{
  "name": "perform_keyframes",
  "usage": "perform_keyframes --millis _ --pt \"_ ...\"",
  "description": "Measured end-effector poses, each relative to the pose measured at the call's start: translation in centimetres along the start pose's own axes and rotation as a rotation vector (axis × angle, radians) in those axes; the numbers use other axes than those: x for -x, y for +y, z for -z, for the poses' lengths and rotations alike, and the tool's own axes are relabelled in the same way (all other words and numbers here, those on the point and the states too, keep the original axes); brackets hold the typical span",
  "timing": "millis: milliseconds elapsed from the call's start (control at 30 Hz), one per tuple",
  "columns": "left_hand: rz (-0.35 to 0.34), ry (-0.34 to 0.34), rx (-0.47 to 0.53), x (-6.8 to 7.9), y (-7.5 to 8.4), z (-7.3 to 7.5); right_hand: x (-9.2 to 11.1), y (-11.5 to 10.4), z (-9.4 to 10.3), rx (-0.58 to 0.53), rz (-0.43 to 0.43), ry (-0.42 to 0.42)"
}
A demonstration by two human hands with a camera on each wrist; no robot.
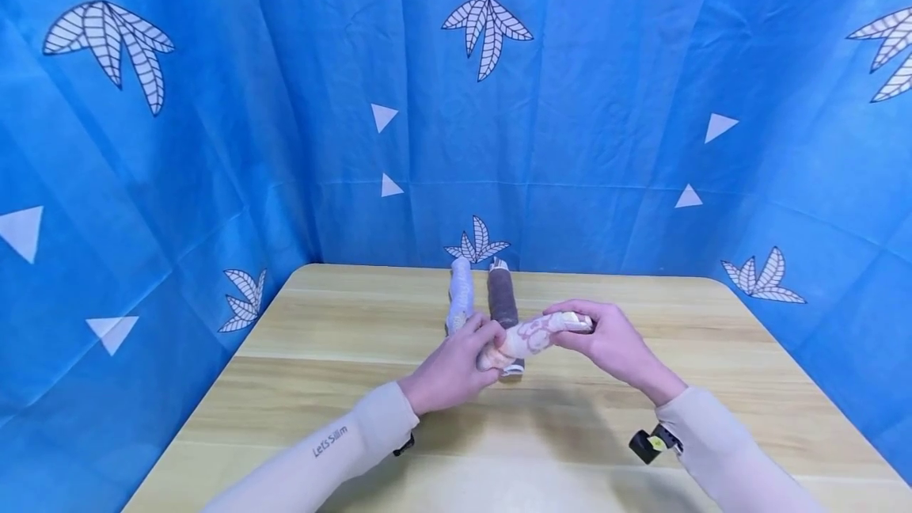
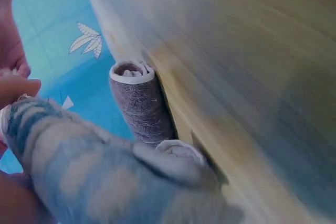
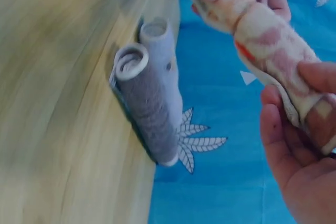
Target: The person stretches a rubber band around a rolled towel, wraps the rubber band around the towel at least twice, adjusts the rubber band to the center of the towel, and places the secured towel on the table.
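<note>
A rolled patterned towel (image 1: 534, 336), cream with pinkish and blue patches, is held above the table between both hands. My left hand (image 1: 459, 362) grips its left end; my right hand (image 1: 616, 341) pinches the right end between thumb and fingers. In the right wrist view the patterned towel (image 3: 273, 40) bends slightly at a crease near the left hand. Behind it a grey-brown rolled towel (image 1: 503, 297) with white edges lies on the table, partly hidden by the held roll. Beside that one, on its left, lies a pale lavender rolled towel (image 1: 461, 291).
The wooden table (image 1: 342, 331) has rounded far corners. A blue curtain (image 1: 606, 101) with white leaf prints hangs close behind its far edge and along both sides. A small black device (image 1: 647, 445) is strapped at my right wrist.
</note>
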State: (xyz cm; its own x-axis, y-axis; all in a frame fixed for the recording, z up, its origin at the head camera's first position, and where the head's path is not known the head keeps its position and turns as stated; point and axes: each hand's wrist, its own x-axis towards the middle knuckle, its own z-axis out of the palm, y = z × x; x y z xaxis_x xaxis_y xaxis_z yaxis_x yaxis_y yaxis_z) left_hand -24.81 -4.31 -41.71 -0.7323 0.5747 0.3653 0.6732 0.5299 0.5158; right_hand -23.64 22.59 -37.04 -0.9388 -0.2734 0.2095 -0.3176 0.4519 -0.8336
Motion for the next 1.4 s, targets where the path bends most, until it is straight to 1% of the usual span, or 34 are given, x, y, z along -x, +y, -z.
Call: perform_keyframes --millis 100,200,267,333,433,567,700,800,867,967,1167,1200,1233,1300,1400 --pt "0.055 -0.006 0.082 -0.1 -0.1 0.4 0.2 0.2 0.1 0.074 0.094 -0.01" --pt "0.103 -0.013 0.195 -0.2 -0.3 0.8 0.5 0.4 0.2 0.167 0.219 0.01" --pt "0.121 -0.016 0.27 -0.4 -0.5 0.9 0.6 0.5 0.2 0.236 0.318 0.03" --pt "0.127 -0.023 0.335 -0.4 -0.8 1.0 0.7 0.5 0.3 0.303 0.395 0.04" --pt "0.125 -0.033 0.397 -0.5 -1.1 1.0 0.8 0.3 0.4 0.406 0.495 0.037" --pt "0.136 -0.066 0.449 -0.6 -1.1 1.0 0.7 0.4 0.4 0.49 0.568 0.04" --pt "0.153 -0.112 0.511 -0.7 -1.2 0.9 0.5 0.7 0.4 0.483 0.601 0.066" --pt "0.159 -0.13 0.534 -0.6 -1.1 0.8 0.4 0.8 0.5 0.459 0.611 0.072" --pt "0.149 -0.131 0.514 -0.6 -1.0 0.8 0.4 0.8 0.6 0.45 0.611 0.078" --pt "0.098 -0.116 0.402 -0.4 -0.6 0.9 0.3 0.7 0.6 0.432 0.609 0.085" --pt "-0.11 -0.032 -0.019 0.1 -0.2 0.3 0.4 0.6 0.5 0.388 0.597 0.107" --pt "-0.141 -0.016 -0.08 0.2 -0.2 0.1 0.4 0.7 0.4 0.38 0.593 0.113" --pt "-0.163 -0.005 -0.12 0.2 -0.2 0.0 0.4 0.8 0.4 0.371 0.589 0.12" --pt "-0.19 0.012 -0.164 0.3 -0.2 -0.3 0.5 0.9 0.3 0.358 0.577 0.135" --pt "-0.185 0.024 -0.174 0.4 0.0 -0.3 0.5 1.0 0.2 0.348 0.559 0.158"
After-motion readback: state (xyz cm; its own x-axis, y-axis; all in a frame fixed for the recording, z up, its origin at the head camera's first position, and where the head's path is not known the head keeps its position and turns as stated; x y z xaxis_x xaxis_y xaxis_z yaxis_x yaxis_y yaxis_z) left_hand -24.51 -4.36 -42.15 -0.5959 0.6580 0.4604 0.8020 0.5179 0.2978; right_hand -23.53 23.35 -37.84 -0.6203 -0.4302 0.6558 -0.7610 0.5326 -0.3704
